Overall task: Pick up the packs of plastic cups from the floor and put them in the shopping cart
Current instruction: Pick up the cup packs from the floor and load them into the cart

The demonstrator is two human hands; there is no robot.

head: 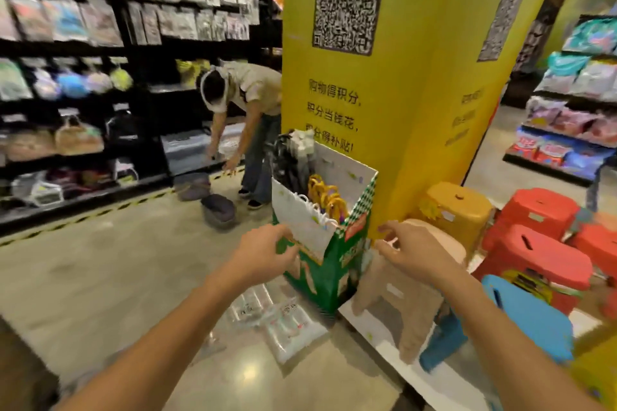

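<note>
Both forearms reach up from the bottom edge, left hand (267, 252) and right hand (412, 252) empty, fingers loosely spread. Below them at lower centre, packs of plastic cups (277, 319) lie on the floor (100, 277) beside a green box (329, 272).

The packs of plastic cups (278, 319) lay on the floor (100, 277), just before the display box (329, 250). The pillar (400, 93) rose behind that box — stools (534, 243) to its right, shelves (83, 77) far left.
</note>
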